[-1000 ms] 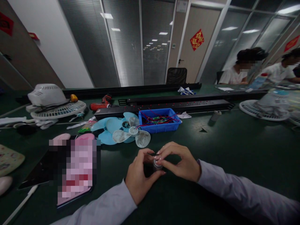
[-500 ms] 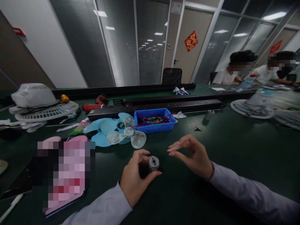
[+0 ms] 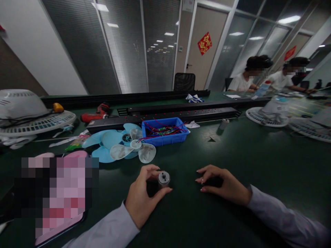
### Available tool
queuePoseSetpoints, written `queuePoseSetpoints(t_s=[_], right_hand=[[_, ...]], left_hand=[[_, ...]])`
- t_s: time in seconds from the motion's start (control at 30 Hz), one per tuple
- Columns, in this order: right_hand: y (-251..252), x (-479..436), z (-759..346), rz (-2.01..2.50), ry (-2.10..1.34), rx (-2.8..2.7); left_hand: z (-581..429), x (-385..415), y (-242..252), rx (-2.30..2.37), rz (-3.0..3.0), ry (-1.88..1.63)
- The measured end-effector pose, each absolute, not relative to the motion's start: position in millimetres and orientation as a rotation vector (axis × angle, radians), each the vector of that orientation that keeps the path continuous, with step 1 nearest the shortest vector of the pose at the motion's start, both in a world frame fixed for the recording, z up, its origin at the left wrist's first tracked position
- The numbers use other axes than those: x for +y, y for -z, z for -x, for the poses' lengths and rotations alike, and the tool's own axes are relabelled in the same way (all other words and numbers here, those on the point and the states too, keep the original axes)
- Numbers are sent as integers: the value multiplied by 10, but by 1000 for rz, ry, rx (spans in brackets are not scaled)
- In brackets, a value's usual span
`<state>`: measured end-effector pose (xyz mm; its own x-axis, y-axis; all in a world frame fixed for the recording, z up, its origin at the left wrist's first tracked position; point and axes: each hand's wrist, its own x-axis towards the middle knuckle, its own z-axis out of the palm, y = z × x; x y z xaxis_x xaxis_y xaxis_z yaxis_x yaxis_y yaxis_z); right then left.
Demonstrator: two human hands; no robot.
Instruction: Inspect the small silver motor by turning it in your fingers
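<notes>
Where the metal cylinder (image 3: 163,179) stands: upright on the dark green table (image 3: 191,220), directly before us; its holed top face is uncovered and turned upward;
Left hand (image 3: 139,199): grasping the metal cylinder, thumb along its near side, fingers behind; how firmly, we cannot tell;
Right hand (image 3: 229,186): released, low over the table and well apart from the cylinder; its fingers are parted, and we make out nothing between them;
Cylinder's top: touched by the right fingertips one second ago; they have since lifted off and moved aside, which we take to mean that one hand alone now steadies the piece;
Propellers: beyond the cylinder, a pale propeller (image 3: 147,154) overlaps, in our view, a light-blue propeller (image 3: 111,139);
Blue bin (image 3: 170,140): just behind them, filled with red wires (image 3: 174,128);
Second cylinder (image 3: 224,124): farther back, to our right;
Co-workers: two people (image 3: 241,82), far right, at the table.
</notes>
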<state>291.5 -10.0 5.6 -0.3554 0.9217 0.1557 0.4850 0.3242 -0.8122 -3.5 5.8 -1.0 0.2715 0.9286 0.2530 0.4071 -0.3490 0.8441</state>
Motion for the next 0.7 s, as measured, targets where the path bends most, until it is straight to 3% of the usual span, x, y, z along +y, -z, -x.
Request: queuePoseSetpoints(t_s=[0.2,0.47,0.7], right_hand=[[-78,-57,-2800,1195,-890,-1932],[-329,158,-1852,740,-812,-1736],[-236,166,-1709,737,-744,-1834]], left_hand=[[18,60,9,1215,-1886,-1003],[36,59,18,1213,-1992,-931],[37,65,1,1222,-1996,-911]])
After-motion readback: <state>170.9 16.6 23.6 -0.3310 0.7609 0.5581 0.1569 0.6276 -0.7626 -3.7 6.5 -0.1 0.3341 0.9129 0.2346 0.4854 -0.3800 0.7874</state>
